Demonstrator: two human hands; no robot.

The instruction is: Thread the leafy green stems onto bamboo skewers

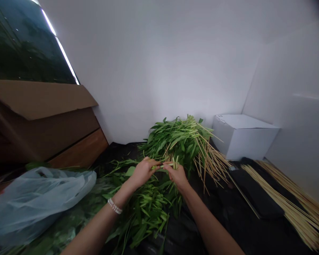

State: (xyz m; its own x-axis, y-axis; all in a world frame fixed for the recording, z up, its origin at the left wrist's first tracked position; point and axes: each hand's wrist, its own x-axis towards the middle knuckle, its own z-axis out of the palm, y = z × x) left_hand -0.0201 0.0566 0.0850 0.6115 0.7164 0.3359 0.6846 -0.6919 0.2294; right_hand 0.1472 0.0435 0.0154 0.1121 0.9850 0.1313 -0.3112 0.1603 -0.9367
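Observation:
My left hand (145,170), with a beaded bracelet on its wrist, is closed on thin green stems. Close beside it, my right hand (176,173) pinches pale green stems (162,166), and short cut ends stick up by its fingers. The fingertips of both hands nearly meet. Below them lies a loose heap of leafy green stems (149,209). Just beyond the hands rests a pile of leafy greens (175,136), with thin wooden sticks (211,159) jutting from it to the right.
A white plastic bag (42,202) lies at the left before a cardboard box (45,124). At the right are a white box (241,136), a black flat object (256,193) and bundles of sticks (287,209). Black sheeting (223,219) covers the surface.

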